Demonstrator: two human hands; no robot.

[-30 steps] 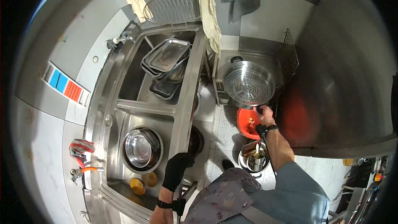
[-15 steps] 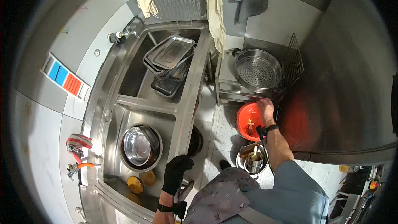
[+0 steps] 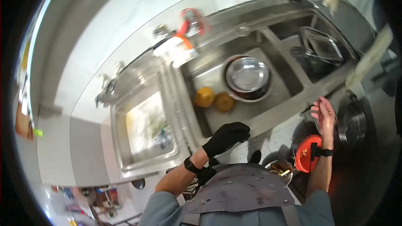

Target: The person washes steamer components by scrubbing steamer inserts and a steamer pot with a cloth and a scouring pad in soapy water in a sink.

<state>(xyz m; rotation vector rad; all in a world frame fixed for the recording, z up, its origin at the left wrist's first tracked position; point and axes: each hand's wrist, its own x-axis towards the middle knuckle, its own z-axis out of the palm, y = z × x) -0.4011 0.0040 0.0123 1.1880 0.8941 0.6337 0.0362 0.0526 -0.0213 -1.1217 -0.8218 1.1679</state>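
My left hand point(image 3: 228, 138), in a black glove, hovers by the front edge of the steel sink point(image 3: 268, 122). Its fingers are curled together and nothing shows in them. Bare and with fingers apart, my right hand point(image 3: 323, 112) is above and beyond a red bowl point(image 3: 302, 164) on the floor side. Small pale scraps lie in that bowl. Beside it stands a pot point(image 3: 270, 166) with utensils in it. Nested steel bowls point(image 3: 247, 74) sit in the middle basin, near two round yellow-orange things point(image 3: 205, 97) whose kind I cannot make out.
Steel trays point(image 3: 323, 47) are stacked in the right basin. The left basin point(image 3: 121, 142) holds cloudy, bright contents. Taps point(image 3: 106, 90) and a red-and-grey cloth point(image 3: 193, 21) line the wall. A dark round pan-like thing point(image 3: 351, 121) is at the right.
My view has swung left, bringing the left basin into sight. My right hand has come away from the red bowl's rim and its fingers have spread. My left hand stays by the sink edge.
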